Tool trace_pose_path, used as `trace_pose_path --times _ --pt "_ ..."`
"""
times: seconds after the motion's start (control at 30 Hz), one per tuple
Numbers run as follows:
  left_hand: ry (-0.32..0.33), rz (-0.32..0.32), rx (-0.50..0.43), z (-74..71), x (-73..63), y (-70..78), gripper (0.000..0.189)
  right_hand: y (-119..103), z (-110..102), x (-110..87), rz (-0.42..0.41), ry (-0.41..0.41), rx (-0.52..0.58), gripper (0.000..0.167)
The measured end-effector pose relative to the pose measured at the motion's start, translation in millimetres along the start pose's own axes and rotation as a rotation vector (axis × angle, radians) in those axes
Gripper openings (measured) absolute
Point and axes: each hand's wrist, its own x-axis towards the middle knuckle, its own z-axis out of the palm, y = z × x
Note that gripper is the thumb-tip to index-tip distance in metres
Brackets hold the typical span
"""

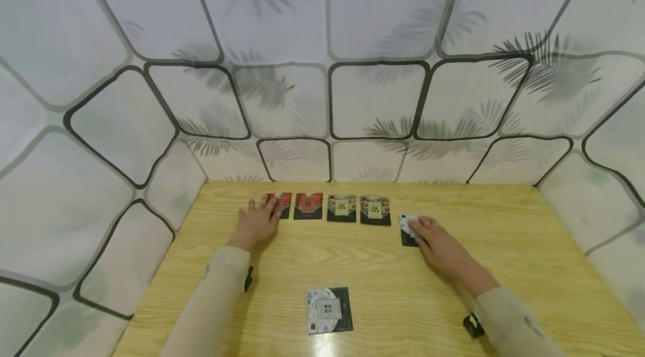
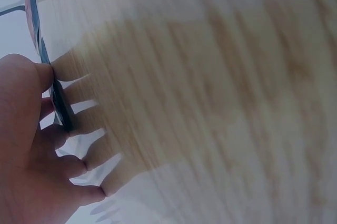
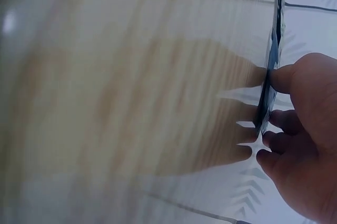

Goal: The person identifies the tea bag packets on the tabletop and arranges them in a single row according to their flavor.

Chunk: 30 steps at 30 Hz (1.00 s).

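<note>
Hands well apart, both low over the counter (image 1: 353,262), fingers extended rather than curled round anything. Left hand (image 1: 254,226) lies splayed at the far left of a row of flat packets, its fingers partly covering the leftmost red packet (image 1: 285,206); I read that as touching or pressing, no grip. Right hand (image 1: 445,248) rests fingertips and thumb on a white-and-black packet (image 1: 406,238) at the row's right end, hiding much of it. From my wrist feeds both packets show nearly edge-on, so I cannot tell how firmly either is pressed. Between them, left to right: a second red packet (image 1: 308,206), a dark packet with a yellow-green label (image 1: 341,208), then its look-alike neighbour (image 1: 375,210). Narrow gaps separate these; the white-and-black one sits slightly farther off and nearer me than the rest. A sixth, the lone packet (image 1: 330,310), lies by itself close to my side of the counter, turned sideways, neither hand near it. Its print resembles the white-and-black one. Progress, by my judgement: like is set beside like, two red, two dark, so the row seems mostly laid out. Left over, I think: this lone packet, not yet beside its likely match, and perhaps some straightening at the right end.
</note>
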Motion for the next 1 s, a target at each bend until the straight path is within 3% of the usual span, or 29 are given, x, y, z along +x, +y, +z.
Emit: trace_pose_path --times 1.0 --pt "-0.007 -0.007 0.002 -1.8 0.6 0.7 0.061 8.2 -4.4 35.1 -0.024 -0.025 -0.027 0.047"
